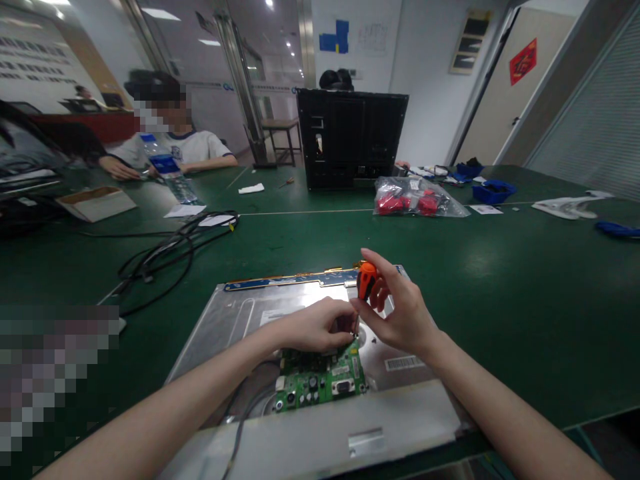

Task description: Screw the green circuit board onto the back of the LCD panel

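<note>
My right hand [403, 310] grips a screwdriver [367, 280] by its orange and black handle, thumb on one side and fingers on the other. The tool stands nearly upright, its shaft pointing down at the upper right corner of a green circuit board [320, 380]. Beside the shaft, my left hand [320, 325] is closed in a pinch at that corner; what its fingertips hold is too small to tell. Under both hands lies a silver metal display panel [230, 320], with a blue strip board [285, 283] along its far edge. My left hand covers the board's upper part.
Black cables [185, 247] lie coiled on the green table [500, 280] at left, near a water bottle [173, 170] and an open box [97, 203]. A black monitor [353, 140] stands opposite, beside a plastic bag [417, 198] with red parts. A person [175, 143] sits at the far left.
</note>
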`<state>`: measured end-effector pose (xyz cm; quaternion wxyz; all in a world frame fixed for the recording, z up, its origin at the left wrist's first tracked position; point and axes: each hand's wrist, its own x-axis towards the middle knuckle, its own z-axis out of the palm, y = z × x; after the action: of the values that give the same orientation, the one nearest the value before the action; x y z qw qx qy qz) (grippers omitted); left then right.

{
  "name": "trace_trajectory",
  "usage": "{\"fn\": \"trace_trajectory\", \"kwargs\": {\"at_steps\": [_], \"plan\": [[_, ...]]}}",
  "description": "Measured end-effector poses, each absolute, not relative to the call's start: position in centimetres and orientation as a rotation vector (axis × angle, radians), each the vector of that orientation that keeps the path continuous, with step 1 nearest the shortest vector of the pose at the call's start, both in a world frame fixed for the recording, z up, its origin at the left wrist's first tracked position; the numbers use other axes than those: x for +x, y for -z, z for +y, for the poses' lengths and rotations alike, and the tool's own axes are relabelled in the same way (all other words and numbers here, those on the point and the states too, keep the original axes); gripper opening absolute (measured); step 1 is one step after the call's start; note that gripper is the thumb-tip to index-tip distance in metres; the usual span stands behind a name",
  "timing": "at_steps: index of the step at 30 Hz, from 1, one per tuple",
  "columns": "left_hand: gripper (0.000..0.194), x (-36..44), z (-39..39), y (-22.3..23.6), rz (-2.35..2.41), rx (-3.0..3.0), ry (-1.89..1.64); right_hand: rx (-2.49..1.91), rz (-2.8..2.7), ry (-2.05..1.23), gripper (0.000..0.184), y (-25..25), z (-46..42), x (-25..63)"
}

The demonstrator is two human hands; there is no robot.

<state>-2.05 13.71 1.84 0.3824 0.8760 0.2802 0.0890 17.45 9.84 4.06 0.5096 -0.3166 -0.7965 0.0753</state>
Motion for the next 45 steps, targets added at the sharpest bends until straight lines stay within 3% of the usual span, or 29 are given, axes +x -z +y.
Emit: {"fn": "trace_trajectory", "kwargs": {"at_steps": [14,29,45], "plan": [[0.009,-2.14,13.87,-1.84,0.673,2.221,-0.255,-0.721,-1.869,-0.331,0.062,-4.04,9.81,17.42],[0.011,-2.03,13.77,-2.01,0.658,2.224,-0.272,-0.722,-1.927,-0.322,0.074,-3.89,9.92,17.43],[0.009,-1.96,14.0,-1.97,0.595,2.242,-0.257,-0.741,-1.943,-0.255,0.066,-3.74,10.05,17.66]]}}
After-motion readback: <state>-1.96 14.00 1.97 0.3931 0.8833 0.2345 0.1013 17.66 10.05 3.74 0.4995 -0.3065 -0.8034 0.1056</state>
